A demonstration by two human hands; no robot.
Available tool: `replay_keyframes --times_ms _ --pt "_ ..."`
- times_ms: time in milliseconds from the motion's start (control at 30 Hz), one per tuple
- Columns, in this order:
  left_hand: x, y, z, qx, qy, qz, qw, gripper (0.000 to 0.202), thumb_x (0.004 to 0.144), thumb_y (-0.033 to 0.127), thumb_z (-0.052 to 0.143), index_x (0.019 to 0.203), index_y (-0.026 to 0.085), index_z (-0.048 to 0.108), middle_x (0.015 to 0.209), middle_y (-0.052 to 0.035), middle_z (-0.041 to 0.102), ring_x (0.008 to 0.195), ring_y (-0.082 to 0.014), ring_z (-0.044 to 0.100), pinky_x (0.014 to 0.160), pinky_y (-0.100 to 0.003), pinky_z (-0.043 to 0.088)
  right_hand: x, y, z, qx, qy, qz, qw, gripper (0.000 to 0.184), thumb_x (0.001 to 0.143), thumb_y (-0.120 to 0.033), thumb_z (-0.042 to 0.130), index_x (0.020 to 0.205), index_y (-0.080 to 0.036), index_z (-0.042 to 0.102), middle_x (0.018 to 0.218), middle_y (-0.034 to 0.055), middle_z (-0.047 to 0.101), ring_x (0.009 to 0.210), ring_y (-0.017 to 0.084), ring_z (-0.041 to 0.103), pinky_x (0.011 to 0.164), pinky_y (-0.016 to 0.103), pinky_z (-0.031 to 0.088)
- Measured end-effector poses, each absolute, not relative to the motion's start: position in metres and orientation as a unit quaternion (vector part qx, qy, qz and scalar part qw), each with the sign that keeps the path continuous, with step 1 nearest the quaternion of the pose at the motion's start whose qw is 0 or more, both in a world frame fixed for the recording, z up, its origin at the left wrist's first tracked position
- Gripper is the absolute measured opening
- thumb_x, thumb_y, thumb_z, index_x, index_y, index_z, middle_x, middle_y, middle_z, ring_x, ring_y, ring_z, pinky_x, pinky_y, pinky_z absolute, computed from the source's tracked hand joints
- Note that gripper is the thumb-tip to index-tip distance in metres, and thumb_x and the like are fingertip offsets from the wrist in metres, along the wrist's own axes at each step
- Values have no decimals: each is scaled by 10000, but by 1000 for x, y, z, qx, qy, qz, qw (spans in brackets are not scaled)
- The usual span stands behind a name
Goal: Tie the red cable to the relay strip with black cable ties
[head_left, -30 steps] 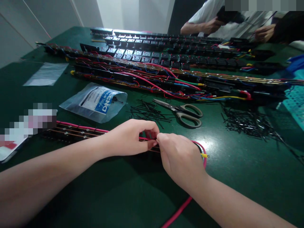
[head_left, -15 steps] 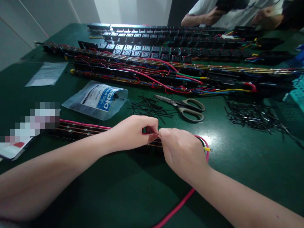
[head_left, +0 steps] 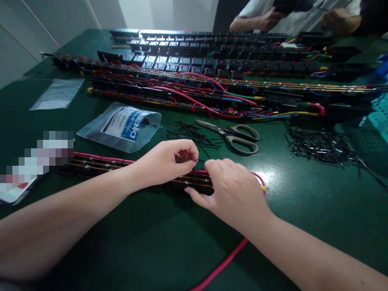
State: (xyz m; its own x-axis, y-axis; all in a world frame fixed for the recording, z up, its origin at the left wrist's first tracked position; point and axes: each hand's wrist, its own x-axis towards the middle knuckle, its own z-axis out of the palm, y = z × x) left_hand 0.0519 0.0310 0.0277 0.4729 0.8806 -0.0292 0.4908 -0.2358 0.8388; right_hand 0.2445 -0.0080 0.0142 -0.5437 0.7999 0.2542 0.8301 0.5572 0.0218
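A long black power strip assembly [head_left: 197, 184] with copper-coloured rails lies in front of me, a red cable [head_left: 121, 161] running along its far side. Over it, my left hand [head_left: 168, 163] pinches a thin black cable tie [head_left: 197, 161] between thumb and forefinger. My right hand [head_left: 235, 188] rests over the strip's right part, thumb spread from the fingers and nothing visibly held. A yellow lug end [head_left: 264, 188] pokes out beyond it. The red cable loops behind that hand, and a thick red length [head_left: 222, 264] trails toward the front edge.
Scissors [head_left: 239, 139] lie behind my right hand, beside loose cable ties [head_left: 189, 133] and a labelled plastic bag [head_left: 121, 127]. Black clippings [head_left: 324, 147] are heaped at right. Several wired strips [head_left: 194, 87] cross the back. Another person's hand [head_left: 268, 20] shows at top right.
My right hand has let go of the pinch near my left fingertips, opening its thumb toward me. My left hand has shifted slightly up and left with the cable tie.
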Motion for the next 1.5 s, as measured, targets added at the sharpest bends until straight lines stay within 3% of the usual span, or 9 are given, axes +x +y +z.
replay_keyframes --times_ms 233,867,1100,1500 --pt "50 33 29 754 439 241 425 34 862 154 582 846 180 598 823 46 591 742 -84 542 693 -219 445 248 -2 7 -426 -890 -79 141 456 845 -646 617 823 -202 517 694 12 549 647 199 489 591 316 281" --pt "51 33 27 742 456 233 433 22 889 213 538 870 202 538 847 29 575 770 -111 580 710 -234 472 247 -3 8 -437 -890 -58 118 423 853 -618 626 848 -202 544 709 20 589 673 216 535 595 326 281" --pt "51 32 29 783 460 177 379 53 869 223 571 911 210 601 857 38 624 774 -116 566 702 -247 456 248 -3 8 -432 -892 -65 117 412 858 -604 630 860 -200 551 727 21 597 673 215 547 587 324 274" --pt "54 34 34 750 485 196 404 70 848 209 610 852 186 676 808 26 691 740 -121 628 693 -232 485 247 -3 7 -413 -898 -58 140 380 895 -562 606 896 -185 565 713 25 610 653 209 541 592 319 288"
